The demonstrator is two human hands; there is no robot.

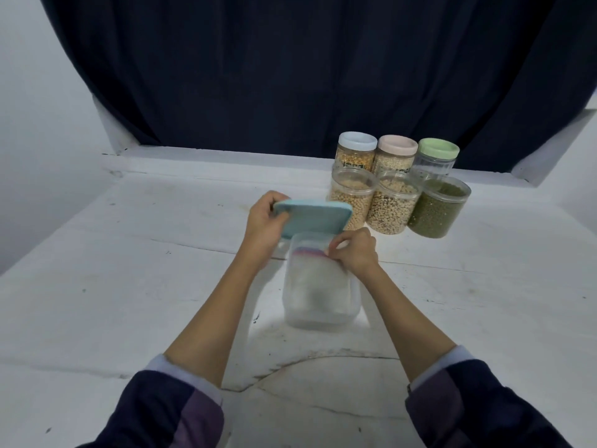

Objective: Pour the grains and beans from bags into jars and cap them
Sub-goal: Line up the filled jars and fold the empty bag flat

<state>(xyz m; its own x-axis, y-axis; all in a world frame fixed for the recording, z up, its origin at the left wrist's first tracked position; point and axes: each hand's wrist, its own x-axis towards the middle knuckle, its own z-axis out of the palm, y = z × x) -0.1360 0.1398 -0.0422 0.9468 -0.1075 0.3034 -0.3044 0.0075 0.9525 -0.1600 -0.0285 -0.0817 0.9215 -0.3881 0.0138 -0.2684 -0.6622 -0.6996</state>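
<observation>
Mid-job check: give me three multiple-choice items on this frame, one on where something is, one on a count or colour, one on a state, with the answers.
1. Where does the group of round jars stand relative to the square container?
A. behind it, to the right
B. in front of it
C. to its left

2. How many round jars carry lids?
A. six
B. three
C. none

3. What does the left hand hold?
A. a spoon
B. nothing
C. the blue lid

Answers:
1 A: the jars stand farther back and right.
2 B: the white-lid jar, pink-lid jar and green-lid jar are capped; the front three are open.
3 C: its fingers grip the lid's edge, above the container.
</observation>
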